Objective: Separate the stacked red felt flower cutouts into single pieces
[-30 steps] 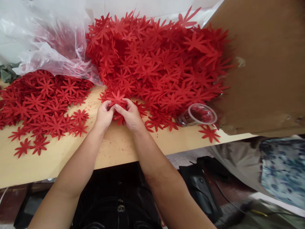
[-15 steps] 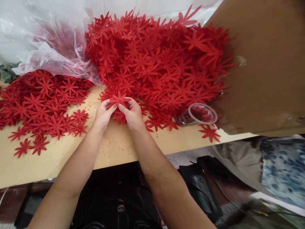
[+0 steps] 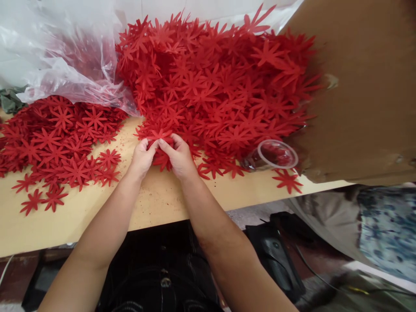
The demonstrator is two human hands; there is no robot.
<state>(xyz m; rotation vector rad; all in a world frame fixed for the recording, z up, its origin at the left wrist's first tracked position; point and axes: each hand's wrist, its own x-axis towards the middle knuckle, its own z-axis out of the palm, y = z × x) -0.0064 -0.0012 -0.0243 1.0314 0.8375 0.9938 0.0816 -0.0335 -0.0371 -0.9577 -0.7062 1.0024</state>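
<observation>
Fingers (image 3: 166,148) of the left hand (image 3: 142,159) and right hand (image 3: 180,160) are pinching a red flower (image 3: 160,134), left of the frame's center. It's looking light and bendy, probably needing gentle holding near its middle.

A light wood-toned table (image 3: 74,210) supports a large pile of red flower cutouts (image 3: 214,91) at upper centre, a smaller pile (image 3: 55,143) at left, a tilted clear plastic cup (image 3: 271,155) right of centre, one separate cutout (image 3: 288,181) below it, and fine debris (image 3: 150,201) near centre.
</observation>
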